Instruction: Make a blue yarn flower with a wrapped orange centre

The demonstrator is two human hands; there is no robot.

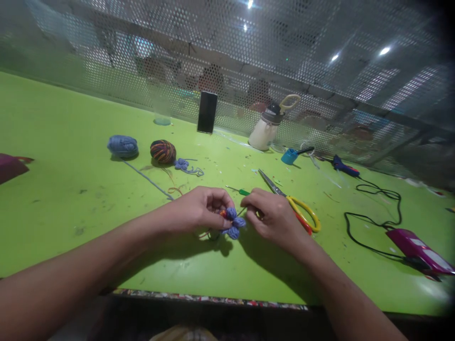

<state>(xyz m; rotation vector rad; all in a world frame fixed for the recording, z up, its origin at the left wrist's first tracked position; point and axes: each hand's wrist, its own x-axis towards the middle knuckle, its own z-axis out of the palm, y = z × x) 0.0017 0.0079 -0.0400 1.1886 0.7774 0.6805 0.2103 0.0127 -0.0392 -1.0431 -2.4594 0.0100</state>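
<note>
My left hand (199, 210) pinches a small blue-purple yarn flower (233, 222) between thumb and fingers. Orange-red yarn shows at the flower's centre, partly covered by the thumb. Just to the right, my right hand (268, 213) has its fingers pinched together. A thin strand or needle (242, 211) runs between its fingertips and the flower; which of the two it is, I cannot tell. Beyond the right fingers is a green-handled crochet hook (243, 192). Scissors (302, 212) with yellow and red handles lie beside the right hand, partly hidden by it.
Farther left sit a blue yarn skein (122, 146), a multicoloured yarn ball (163, 152) and another yarn flower (182, 164). A phone (207, 112) and a bottle (265, 129) stand at the back, before a perforated screen (170, 66). A corded magenta device (419, 251) lies right.
</note>
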